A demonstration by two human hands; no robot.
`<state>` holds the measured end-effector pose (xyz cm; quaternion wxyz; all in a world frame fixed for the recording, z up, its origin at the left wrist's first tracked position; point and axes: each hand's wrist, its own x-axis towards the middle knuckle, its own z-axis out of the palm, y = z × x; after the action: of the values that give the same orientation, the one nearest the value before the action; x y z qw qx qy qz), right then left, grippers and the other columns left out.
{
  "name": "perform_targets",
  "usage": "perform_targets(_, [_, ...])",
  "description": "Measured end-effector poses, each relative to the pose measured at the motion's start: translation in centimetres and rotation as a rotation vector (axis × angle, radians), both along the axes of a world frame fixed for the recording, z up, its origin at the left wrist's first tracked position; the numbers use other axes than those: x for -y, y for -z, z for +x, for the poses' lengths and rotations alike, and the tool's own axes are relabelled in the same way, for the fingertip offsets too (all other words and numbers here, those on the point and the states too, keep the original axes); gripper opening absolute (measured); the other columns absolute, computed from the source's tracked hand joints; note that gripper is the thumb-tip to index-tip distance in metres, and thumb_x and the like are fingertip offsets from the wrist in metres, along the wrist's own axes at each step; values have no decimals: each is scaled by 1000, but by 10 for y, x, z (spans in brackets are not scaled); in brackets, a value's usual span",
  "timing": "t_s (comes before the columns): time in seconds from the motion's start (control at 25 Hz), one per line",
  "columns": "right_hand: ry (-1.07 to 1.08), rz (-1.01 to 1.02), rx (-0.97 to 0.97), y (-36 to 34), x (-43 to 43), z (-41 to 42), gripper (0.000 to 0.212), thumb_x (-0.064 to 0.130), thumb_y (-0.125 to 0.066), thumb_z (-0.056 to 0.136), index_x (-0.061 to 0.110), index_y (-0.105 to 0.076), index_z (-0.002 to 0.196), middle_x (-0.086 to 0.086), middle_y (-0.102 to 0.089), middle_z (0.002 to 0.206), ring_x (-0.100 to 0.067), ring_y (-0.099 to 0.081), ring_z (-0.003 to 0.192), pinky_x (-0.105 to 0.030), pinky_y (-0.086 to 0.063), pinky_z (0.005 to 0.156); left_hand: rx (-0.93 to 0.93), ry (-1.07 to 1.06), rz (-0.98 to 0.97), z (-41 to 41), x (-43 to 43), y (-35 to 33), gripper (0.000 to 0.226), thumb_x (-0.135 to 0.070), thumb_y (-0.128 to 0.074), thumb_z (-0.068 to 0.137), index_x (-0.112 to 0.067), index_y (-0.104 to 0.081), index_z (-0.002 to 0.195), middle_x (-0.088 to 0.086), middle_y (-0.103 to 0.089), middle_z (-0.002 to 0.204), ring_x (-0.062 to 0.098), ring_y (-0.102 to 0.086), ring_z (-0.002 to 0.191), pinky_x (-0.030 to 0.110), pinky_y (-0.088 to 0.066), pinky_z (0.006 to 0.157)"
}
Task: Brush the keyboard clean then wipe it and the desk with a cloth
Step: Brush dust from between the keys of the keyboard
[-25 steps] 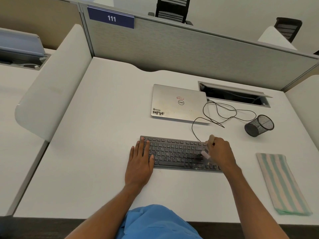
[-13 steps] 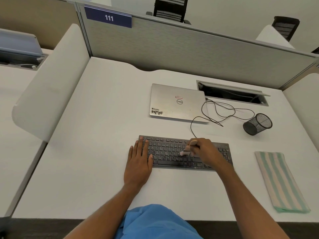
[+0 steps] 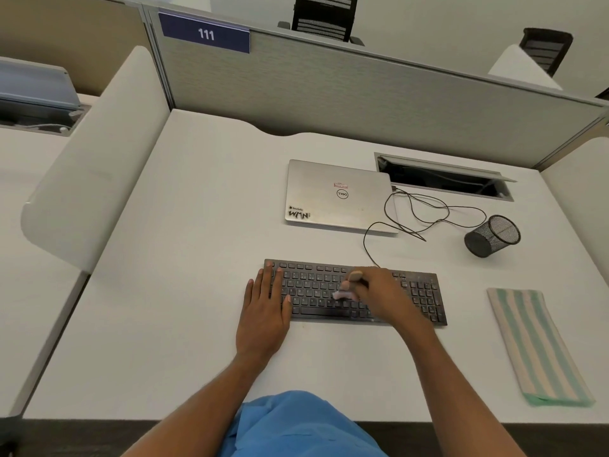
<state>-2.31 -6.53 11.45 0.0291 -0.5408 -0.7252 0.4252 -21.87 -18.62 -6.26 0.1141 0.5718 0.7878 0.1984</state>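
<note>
A person's right hand (image 3: 382, 295) curls its fingers around a small brush (image 3: 352, 281), the tan handle pointing up and away and the pale bristles, blurred, down on the middle keys of a black keyboard (image 3: 423, 293). The left hand (image 3: 265, 311) lies flat with fingers straight and slightly spread, pressing on the keyboard's left end, palm on the white worktop (image 3: 181, 291). Both forearms reach in from the near edge, the right one angled across the keyboard's right half; the two hands are apart.

The single keyboard sits square to the person, near the middle of the worktop. One folded cloth (image 3: 534, 344), striped green and cream, lies untouched to the keyboard's right, clear of it. Behind the keyboard lies one closed silver laptop (image 3: 329, 225) bearing the Dell logo, a "WMN" sticker and a small red-and-white label too small to read. One thin black cable (image 3: 376, 224) loops from the keyboard past the laptop's right side. One black mesh cup (image 3: 492, 235) lies tipped on its side near the cable. One open cable hatch (image 3: 441, 176) is set into the worktop at the back. A grey partition (image 3: 362, 94) carries one blue placard (image 3: 206, 34) reading "111". Two black chairs (image 3: 324, 14) stand beyond it.
</note>
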Motion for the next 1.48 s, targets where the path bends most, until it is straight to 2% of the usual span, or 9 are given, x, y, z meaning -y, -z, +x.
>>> perform_targets(0.08, [-20,-10,-14,7,-1,5,23,-3,-49,102,-15,-54,82,-5,-58,73,9,-67,64,-10,-47,60,1,1,5,0,0,-1,64,-41,-26,111,-18,-14,170,2,-2,178,19,-8,164,44,-11,133])
perform_targets(0.16, [27,-6,14,11,-6,22,22,-3,-46,102,-15,-52,84,-2,-60,74,7,-70,67,-24,-50,68,-2,-1,10,1,1,-1,64,-41,-26,112,-18,-14,170,2,-3,178,20,-9,164,43,-11,133])
perform_targets(0.32, [216,14,103,9,-16,59,23,9,-48,102,6,-64,85,0,-73,81,2,-73,66,-32,-47,70,3,-2,-1,0,0,0,64,-41,-25,111,-18,-13,170,3,-2,178,20,-9,164,44,-11,133])
perform_targets(0.48, [262,136,92,12,-22,68,28,17,-53,101,18,-62,74,4,-73,77,-4,-76,75,-38,-58,69,8,-2,-15,0,-1,0,65,-43,-22,111,-18,-11,170,2,1,178,19,-6,164,45,-12,133])
perform_targets(0.68, [129,90,-20,19,-10,44,23,8,-56,103,-4,-62,84,-3,-66,74,8,-70,71,-11,-45,53,4,-1,-16,1,-1,-1,64,-43,-21,111,-19,-10,170,1,1,178,18,-5,164,44,-10,133])
perform_targets(0.88, [75,77,76,24,-14,52,31,7,-53,102,16,-63,74,3,-71,83,6,-65,59,-14,-47,58,5,-2,-18,0,-1,-1,64,-42,-22,111,-19,-11,170,1,0,178,18,-5,164,44,-11,133])
perform_targets(1.08, [364,48,115,9,-18,61,26,21,-50,100,25,-70,84,7,-78,92,-5,-75,71,-17,-49,54,-2,-4,-18,1,-1,0,65,-42,-23,111,-19,-10,170,2,-1,178,19,-6,164,44,-12,133])
perform_targets(1.24, [163,4,-6,8,4,30,29,16,-48,105,25,-61,81,6,-75,96,-3,-76,82,-24,-46,60,-2,-6,-9,1,-1,-1,64,-41,-24,111,-18,-13,170,2,-4,178,19,-8,164,44,-11,133])
perform_targets(1.48, [11,81,230,16,10,17,35,19,-47,103,24,-53,69,17,-73,84,17,-66,71,-16,-41,54,3,-5,-15,1,0,-1,65,-42,-23,111,-19,-11,170,2,-2,178,18,-7,164,44,-10,133])
